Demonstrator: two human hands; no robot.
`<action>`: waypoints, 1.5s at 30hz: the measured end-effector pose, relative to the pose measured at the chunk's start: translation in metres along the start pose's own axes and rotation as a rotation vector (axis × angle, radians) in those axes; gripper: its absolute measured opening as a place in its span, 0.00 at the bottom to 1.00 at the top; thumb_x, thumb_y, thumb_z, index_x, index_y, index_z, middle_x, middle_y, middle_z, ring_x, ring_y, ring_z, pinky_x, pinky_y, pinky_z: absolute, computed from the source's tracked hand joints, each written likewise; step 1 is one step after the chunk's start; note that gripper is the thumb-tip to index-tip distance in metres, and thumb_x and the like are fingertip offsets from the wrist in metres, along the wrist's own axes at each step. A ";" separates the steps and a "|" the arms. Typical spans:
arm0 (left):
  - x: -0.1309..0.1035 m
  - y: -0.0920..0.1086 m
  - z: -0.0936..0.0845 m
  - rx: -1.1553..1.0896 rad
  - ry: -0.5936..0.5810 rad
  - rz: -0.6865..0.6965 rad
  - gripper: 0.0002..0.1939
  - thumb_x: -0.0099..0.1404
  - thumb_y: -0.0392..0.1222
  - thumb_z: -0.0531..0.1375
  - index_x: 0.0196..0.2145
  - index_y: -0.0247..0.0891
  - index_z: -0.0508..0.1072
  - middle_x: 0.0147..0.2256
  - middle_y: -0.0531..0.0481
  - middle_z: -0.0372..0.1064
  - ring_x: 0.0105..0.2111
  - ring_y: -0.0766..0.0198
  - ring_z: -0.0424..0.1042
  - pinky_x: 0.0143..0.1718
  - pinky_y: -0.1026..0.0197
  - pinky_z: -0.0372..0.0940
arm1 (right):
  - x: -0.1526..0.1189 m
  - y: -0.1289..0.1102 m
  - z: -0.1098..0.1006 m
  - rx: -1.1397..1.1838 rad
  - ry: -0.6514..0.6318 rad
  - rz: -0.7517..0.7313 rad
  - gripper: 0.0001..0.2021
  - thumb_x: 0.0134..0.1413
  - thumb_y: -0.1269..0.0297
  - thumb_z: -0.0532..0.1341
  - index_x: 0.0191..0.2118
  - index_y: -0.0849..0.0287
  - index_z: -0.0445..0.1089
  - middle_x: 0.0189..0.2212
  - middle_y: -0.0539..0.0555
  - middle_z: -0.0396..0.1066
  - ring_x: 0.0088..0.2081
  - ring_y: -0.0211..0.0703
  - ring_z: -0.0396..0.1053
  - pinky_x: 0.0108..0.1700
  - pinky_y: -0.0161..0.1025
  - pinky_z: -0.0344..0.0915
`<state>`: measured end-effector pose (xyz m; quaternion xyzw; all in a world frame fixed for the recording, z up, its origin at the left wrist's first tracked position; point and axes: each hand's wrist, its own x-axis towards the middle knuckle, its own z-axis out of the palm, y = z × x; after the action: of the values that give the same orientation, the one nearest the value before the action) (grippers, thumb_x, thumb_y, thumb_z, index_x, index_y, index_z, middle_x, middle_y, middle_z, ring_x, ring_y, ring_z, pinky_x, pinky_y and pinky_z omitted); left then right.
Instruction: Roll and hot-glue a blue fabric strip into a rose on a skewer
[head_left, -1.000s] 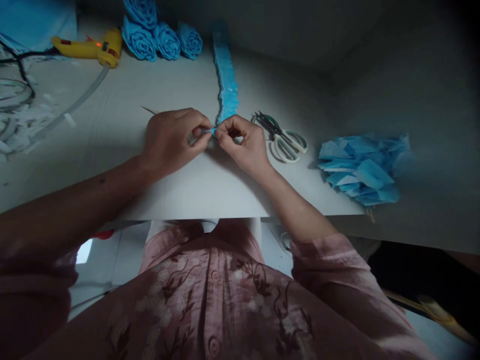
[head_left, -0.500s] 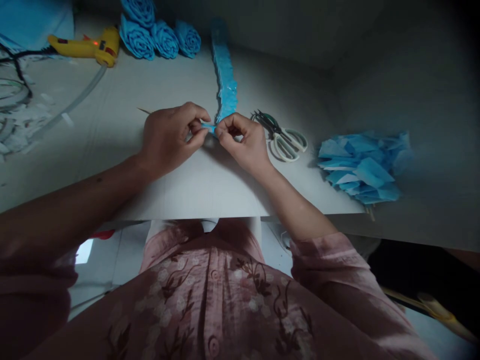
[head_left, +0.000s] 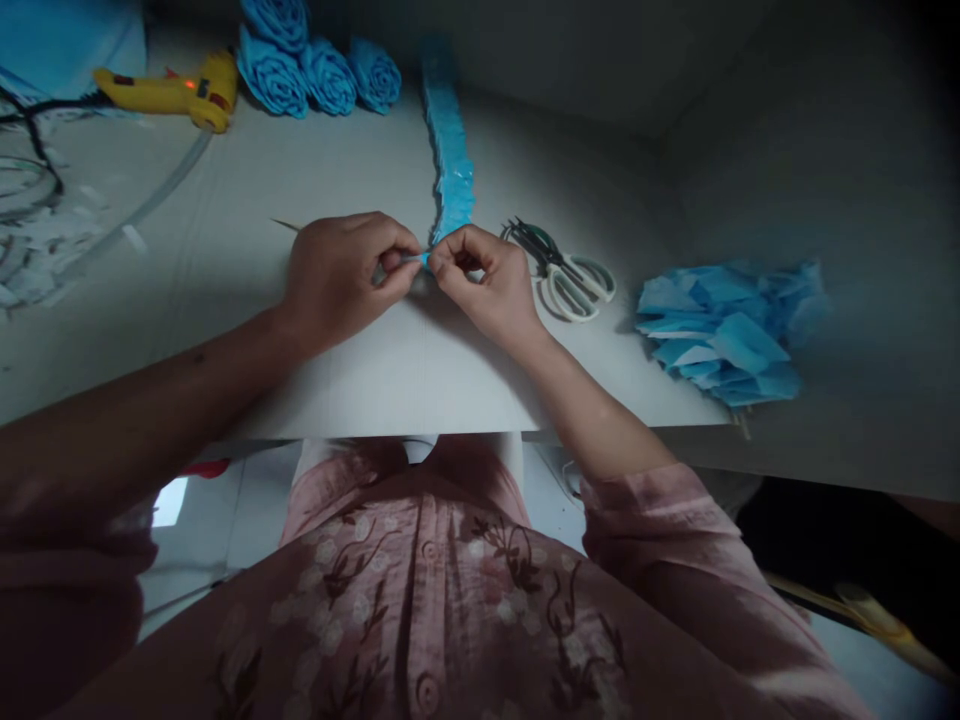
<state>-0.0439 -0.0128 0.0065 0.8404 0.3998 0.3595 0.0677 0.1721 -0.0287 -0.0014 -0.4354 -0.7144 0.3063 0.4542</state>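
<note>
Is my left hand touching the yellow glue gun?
Apart. The head view shows a plain stretch of tabletop between the left hand and the yellow glue gun.

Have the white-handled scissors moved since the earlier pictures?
No: the white-handled scissors show no visible shift against the front edge of the table or the blue paper bundle; the whole view only drifts slightly.

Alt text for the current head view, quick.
A left hand and right hand pinch blue material between fingertips over a pale table. Beyond them lie a ruffled blue strip, four blue rosettes and a yellow glue gun; white-handled scissors lie to the right.
</note>
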 end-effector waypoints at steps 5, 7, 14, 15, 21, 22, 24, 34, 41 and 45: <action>0.000 -0.003 0.001 0.006 0.012 0.045 0.07 0.71 0.42 0.62 0.40 0.46 0.82 0.37 0.49 0.84 0.35 0.56 0.80 0.39 0.54 0.70 | -0.001 0.000 0.000 -0.005 -0.002 0.019 0.12 0.67 0.59 0.69 0.34 0.53 0.70 0.31 0.47 0.69 0.35 0.39 0.68 0.43 0.39 0.71; 0.000 -0.004 0.002 0.000 0.031 0.028 0.07 0.71 0.43 0.63 0.44 0.46 0.83 0.35 0.51 0.83 0.33 0.57 0.79 0.39 0.54 0.69 | 0.000 0.000 -0.001 -0.001 0.005 0.018 0.11 0.68 0.59 0.69 0.34 0.53 0.70 0.31 0.47 0.69 0.35 0.39 0.68 0.43 0.40 0.71; -0.001 -0.004 0.002 -0.042 0.037 0.035 0.06 0.73 0.44 0.65 0.43 0.46 0.83 0.36 0.50 0.83 0.32 0.56 0.79 0.38 0.53 0.69 | 0.001 0.002 -0.003 0.038 0.008 0.035 0.12 0.68 0.59 0.68 0.34 0.54 0.70 0.30 0.47 0.68 0.35 0.39 0.68 0.41 0.40 0.71; 0.000 -0.004 0.002 -0.045 0.031 0.039 0.06 0.73 0.44 0.65 0.43 0.46 0.83 0.36 0.50 0.83 0.33 0.56 0.79 0.38 0.53 0.68 | 0.001 0.002 -0.003 0.044 0.006 0.043 0.11 0.68 0.59 0.68 0.34 0.54 0.70 0.30 0.47 0.68 0.35 0.39 0.68 0.41 0.39 0.72; 0.001 -0.010 0.002 -0.030 -0.005 0.066 0.07 0.75 0.46 0.65 0.42 0.45 0.83 0.36 0.50 0.82 0.33 0.56 0.76 0.40 0.53 0.66 | 0.000 0.001 -0.001 0.039 0.003 0.059 0.10 0.66 0.61 0.68 0.33 0.54 0.71 0.29 0.47 0.68 0.36 0.40 0.69 0.41 0.40 0.72; 0.001 -0.011 0.002 -0.029 -0.013 0.070 0.07 0.75 0.46 0.65 0.42 0.44 0.83 0.36 0.50 0.81 0.33 0.56 0.76 0.40 0.53 0.66 | 0.000 0.001 -0.001 0.039 0.002 0.049 0.10 0.66 0.62 0.68 0.33 0.54 0.70 0.29 0.47 0.68 0.35 0.40 0.69 0.41 0.39 0.72; 0.002 -0.012 0.003 -0.014 -0.020 0.092 0.06 0.75 0.46 0.65 0.41 0.44 0.82 0.36 0.50 0.80 0.34 0.56 0.76 0.41 0.53 0.66 | 0.000 0.001 0.000 0.041 0.001 0.025 0.09 0.66 0.63 0.66 0.33 0.54 0.70 0.29 0.47 0.69 0.34 0.39 0.68 0.40 0.39 0.70; 0.000 -0.017 0.004 0.034 0.017 0.196 0.09 0.79 0.45 0.63 0.43 0.43 0.82 0.38 0.47 0.82 0.40 0.53 0.81 0.43 0.53 0.69 | 0.000 0.000 -0.001 0.056 -0.001 0.051 0.13 0.67 0.59 0.69 0.32 0.53 0.68 0.29 0.47 0.69 0.34 0.39 0.68 0.40 0.39 0.69; -0.001 -0.012 0.006 0.042 -0.061 0.062 0.08 0.79 0.47 0.62 0.42 0.45 0.79 0.36 0.48 0.79 0.44 0.50 0.81 0.51 0.53 0.72 | 0.000 0.002 0.000 0.059 -0.017 0.033 0.12 0.67 0.59 0.68 0.33 0.54 0.69 0.29 0.47 0.69 0.34 0.38 0.66 0.40 0.39 0.68; -0.001 -0.011 0.008 0.065 -0.031 0.079 0.04 0.74 0.45 0.63 0.38 0.47 0.78 0.36 0.48 0.79 0.42 0.49 0.80 0.48 0.51 0.71 | 0.001 0.001 0.001 0.026 -0.008 0.054 0.13 0.66 0.58 0.69 0.32 0.54 0.69 0.29 0.47 0.68 0.34 0.39 0.67 0.41 0.39 0.69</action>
<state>-0.0457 -0.0049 -0.0045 0.8627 0.3768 0.3357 0.0326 0.1715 -0.0279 -0.0023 -0.4472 -0.7003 0.3294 0.4485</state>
